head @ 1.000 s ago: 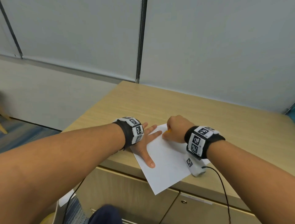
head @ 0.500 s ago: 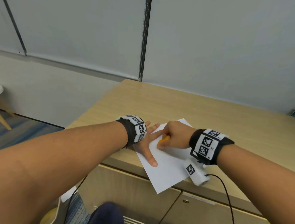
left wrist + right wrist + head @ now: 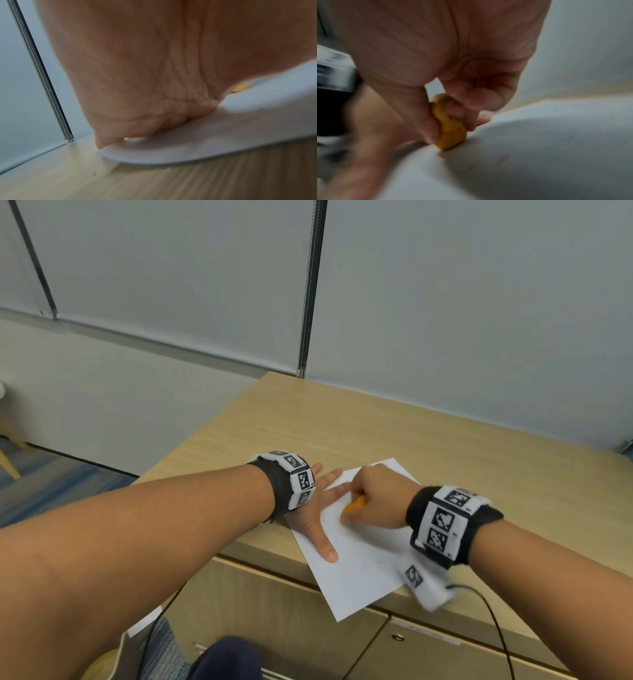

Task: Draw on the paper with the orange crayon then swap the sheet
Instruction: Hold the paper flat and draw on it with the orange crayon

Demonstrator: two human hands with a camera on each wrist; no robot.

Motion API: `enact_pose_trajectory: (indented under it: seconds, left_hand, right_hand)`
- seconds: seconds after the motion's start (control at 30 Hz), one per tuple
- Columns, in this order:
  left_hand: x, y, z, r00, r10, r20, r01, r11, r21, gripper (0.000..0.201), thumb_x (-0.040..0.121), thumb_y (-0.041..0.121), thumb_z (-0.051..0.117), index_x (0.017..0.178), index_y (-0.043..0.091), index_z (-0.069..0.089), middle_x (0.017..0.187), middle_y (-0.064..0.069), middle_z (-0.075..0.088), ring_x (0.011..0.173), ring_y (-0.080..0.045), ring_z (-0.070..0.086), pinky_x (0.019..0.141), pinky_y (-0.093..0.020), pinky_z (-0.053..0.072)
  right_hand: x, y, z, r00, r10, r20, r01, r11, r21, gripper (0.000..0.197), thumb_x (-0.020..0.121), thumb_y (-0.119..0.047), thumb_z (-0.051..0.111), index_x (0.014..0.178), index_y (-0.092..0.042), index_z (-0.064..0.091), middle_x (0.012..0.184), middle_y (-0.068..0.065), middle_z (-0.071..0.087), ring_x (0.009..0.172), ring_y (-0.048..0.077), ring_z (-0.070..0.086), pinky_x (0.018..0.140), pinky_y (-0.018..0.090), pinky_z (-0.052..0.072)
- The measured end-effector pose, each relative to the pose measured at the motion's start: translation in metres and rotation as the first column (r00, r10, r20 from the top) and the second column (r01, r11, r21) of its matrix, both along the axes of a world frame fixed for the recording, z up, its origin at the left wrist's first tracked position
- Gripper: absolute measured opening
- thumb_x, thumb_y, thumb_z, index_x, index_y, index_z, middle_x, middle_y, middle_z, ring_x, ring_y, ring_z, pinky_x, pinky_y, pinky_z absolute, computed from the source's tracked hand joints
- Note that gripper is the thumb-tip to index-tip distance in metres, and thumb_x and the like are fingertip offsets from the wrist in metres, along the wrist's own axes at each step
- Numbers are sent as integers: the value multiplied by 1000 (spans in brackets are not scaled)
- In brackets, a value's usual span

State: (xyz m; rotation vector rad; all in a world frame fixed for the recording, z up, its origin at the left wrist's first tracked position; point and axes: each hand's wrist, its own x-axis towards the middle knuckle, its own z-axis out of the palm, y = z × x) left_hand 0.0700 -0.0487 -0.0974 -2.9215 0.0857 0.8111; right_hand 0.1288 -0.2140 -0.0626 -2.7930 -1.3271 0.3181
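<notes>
A white sheet of paper (image 3: 363, 556) lies slanted on the wooden cabinet top (image 3: 376, 433), its near corner hanging over the front edge. My left hand (image 3: 320, 508) lies flat on the sheet's left side with straight, spread fingers, pressing it down. My right hand (image 3: 373, 498) grips a short orange crayon (image 3: 354, 503) between thumb and curled fingers. In the right wrist view the orange crayon (image 3: 448, 125) touches the paper (image 3: 539, 148) with its lower end. The left wrist view shows my palm (image 3: 145, 81) on the paper (image 3: 205, 146) and a bit of the crayon (image 3: 241, 87) beyond it.
Grey wall panels (image 3: 445, 302) rise right behind the cabinet top. Cabinet doors (image 3: 274, 611) sit below the front edge. A black cable (image 3: 493, 621) hangs from my right wrist unit. To the left lies blue carpet (image 3: 44, 487).
My right hand has drawn the crayon down the sheet from its far corner toward the middle, nearer to me. The left hand has stayed flat on the paper.
</notes>
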Motion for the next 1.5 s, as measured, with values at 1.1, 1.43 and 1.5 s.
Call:
enact_pose_trajectory:
  seconds: [1.1,1.43,1.5]
  left_hand:
    - [-26,-30,18,992,126,-1,-126,991,40,131,56,104,31,154,32,-20,164,-3,-23,151,-33,-10,119,-58,1]
    - [-24,-30,57,997,-30,73,21,993,117,121,69,90,51,159,29,-2,165,-4,9,147,-32,20,116,-49,25]
    - [-5,-26,51,997,-39,68,37,999,38,128,66,86,60,158,29,-10,166,3,-12,153,-26,-2,120,-49,8]
  right_hand:
    - [18,-40,12,937,-344,-65,345,938,7,25,88,-33,74,83,-11,64,73,4,64,64,22,58,66,32,53]
    - [28,-33,10,980,-185,-71,187,982,23,26,91,-37,72,106,-16,74,100,-1,67,88,19,62,78,29,51]
    - [28,-31,10,987,-147,-58,148,989,15,28,91,-41,70,110,-20,73,104,-4,65,92,18,60,81,30,50]
